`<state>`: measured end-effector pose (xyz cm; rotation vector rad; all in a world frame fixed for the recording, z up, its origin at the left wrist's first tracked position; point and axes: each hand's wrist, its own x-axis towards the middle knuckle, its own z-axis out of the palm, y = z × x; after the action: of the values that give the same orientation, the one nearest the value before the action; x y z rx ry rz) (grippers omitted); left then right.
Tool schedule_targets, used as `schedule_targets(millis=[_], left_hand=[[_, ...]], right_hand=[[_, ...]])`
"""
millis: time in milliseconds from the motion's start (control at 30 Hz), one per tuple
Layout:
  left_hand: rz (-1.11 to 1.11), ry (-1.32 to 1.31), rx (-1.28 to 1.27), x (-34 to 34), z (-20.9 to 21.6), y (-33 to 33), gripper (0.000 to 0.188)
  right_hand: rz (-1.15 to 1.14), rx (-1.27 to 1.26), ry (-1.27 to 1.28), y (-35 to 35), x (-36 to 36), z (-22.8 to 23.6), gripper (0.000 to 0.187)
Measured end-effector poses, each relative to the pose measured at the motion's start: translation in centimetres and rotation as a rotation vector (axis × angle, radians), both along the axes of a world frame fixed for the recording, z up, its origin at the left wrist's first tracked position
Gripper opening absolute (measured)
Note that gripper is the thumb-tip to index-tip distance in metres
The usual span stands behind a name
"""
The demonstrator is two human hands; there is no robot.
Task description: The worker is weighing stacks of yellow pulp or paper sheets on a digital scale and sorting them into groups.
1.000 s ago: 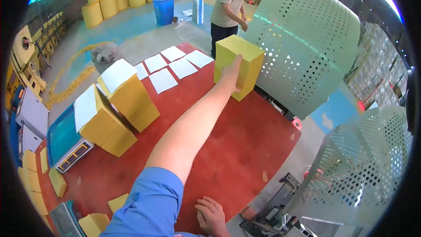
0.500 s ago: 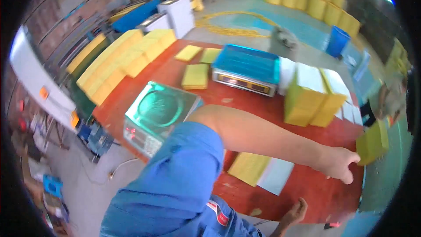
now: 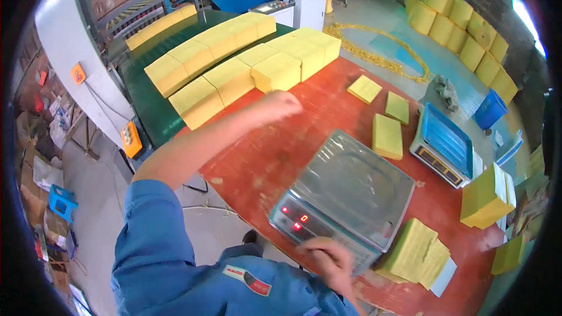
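**Left hand (image 3: pixel 282 105) just beside yellow rectangular block (image 3: pixel 276 72), right hand (image 3: pixel 332 261) at silver flat-topped digital scale (image 3: pixel 351 181)**

From where I stand: block is upper centre of frame, against a row of similar yellow blocks (image 3: pixel 202 86). Left hand is just below it, over the red tabletop (image 3: pixel 266 152); motion-blurred, fingers look bent, can't tell if clenched or loose, or if it touches the block. Right hand, lower centre: released, fingers loosely bent at the scale's front panel; contact unclear. Scale sits centre to lower right, red digits lit. Lower right, beside it: slanted yellow stack (image 3: pixel 410 251) with pale sheet (image 3: pixel 444 278) at its right end. Right side: second scale with blue tray (image 3: pixel 448 134). Dark green surface (image 3: pixel 153 114), upper left.
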<state>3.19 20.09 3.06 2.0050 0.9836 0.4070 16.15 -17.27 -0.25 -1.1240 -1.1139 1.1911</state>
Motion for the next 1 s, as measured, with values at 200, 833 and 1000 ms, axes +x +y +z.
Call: schedule_targets(millis=[200,833,1000], left_hand=[[0.284,-0.081,0.238,-5.0,-5.6,18.4,0.035],[0.196,0.277,0.629,4.9,-10.1,28.1,0.05],[0.018,0.066,0.685,2.4,-11.1,21.1,0.052]], right_hand=[[0.121,-0.169,0.082,11.6,-15.7,-12.7,0.025],[-0.223,0.144,-0.585,15.8,-18.1,-15.0,0.032],[-0.218,0.106,-0.54,15.5,-18.3,-15.0,0.03]])
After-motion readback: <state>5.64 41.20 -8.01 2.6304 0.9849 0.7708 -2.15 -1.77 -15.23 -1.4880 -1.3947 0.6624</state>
